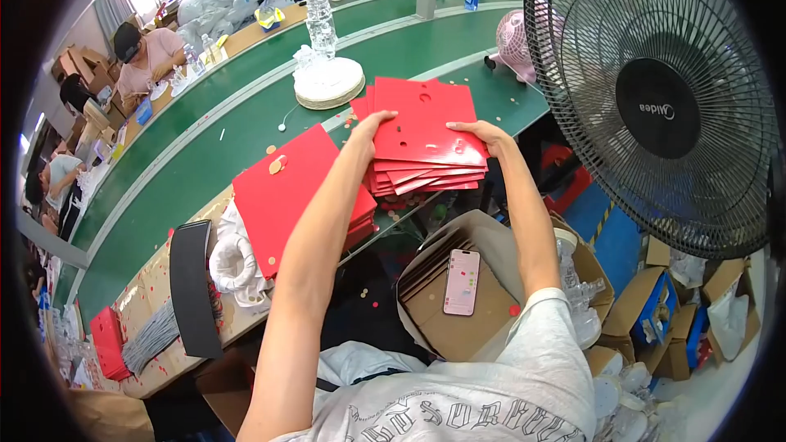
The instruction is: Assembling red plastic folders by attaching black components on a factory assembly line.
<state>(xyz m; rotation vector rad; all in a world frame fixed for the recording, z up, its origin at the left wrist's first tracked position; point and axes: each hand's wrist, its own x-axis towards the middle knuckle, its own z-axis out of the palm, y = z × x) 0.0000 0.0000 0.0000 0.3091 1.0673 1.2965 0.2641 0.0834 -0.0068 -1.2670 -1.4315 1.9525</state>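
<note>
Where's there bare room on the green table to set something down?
Best bet: the green table between the left pile and the white stick, which looks largely bare. A smaller patch, with scattered bits, lies between the right pile and the pink object. It's crowded between the piles: the left forearm hangs there.

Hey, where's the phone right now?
In the head view, the phone lies low and right of centre, screen up, on cardboard inside the open box, left of your right forearm and below the red stack.

Left stack [288, 188] beside right stack [430, 119]; phone [462, 282] in box [498, 250]; fan [657, 106] far right
</note>
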